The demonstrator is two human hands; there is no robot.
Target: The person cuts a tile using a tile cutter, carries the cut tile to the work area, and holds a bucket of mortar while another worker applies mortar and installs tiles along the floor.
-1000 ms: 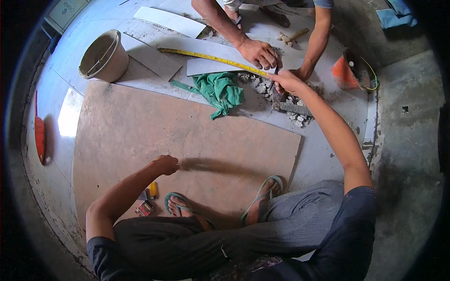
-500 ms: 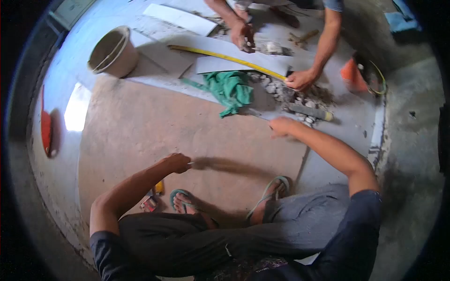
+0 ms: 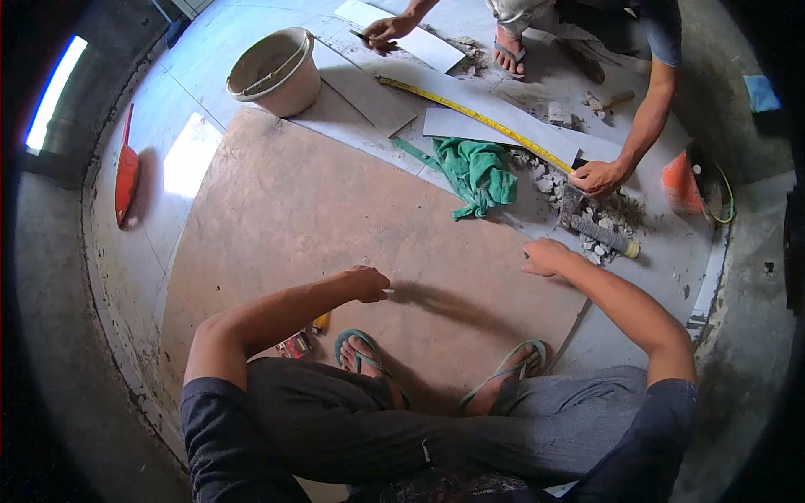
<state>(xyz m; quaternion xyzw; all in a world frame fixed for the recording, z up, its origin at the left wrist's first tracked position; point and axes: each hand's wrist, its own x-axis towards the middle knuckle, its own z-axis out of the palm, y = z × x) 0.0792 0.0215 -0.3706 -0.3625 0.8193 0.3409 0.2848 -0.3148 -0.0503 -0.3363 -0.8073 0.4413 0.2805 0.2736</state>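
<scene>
My left hand [image 3: 369, 284] is closed above the brown board, with a short white stick [image 3: 388, 291], apparently a cigarette, poking out of the fingers. Farther right, my right hand [image 3: 547, 256] is curled shut over the board's right part, near the hammer; whatever its fingers hold is hidden. Beyond the board, a yellow tape measure [image 3: 474, 115] lies stretched along a pale tile strip [image 3: 503, 117]. A co-worker's hand [image 3: 599, 178] pins the near end of the tape. The co-worker's other hand [image 3: 387, 33] holds a thin dark object by another tile strip [image 3: 419, 42].
The brown board [image 3: 293, 193] covers the floor before my feet. On or beside it are a green cloth [image 3: 478, 176], a bucket [image 3: 285, 80], a hammer [image 3: 604, 233], rubble [image 3: 549, 184], a red tool [image 3: 127, 180], an orange container [image 3: 681, 186] and a small red packet [image 3: 295, 344].
The co-worker's far hand has moved left, off the measured tile strip toward another strip. My view has turned, shifting the scene rightward. My hands keep nearly the same pose.
</scene>
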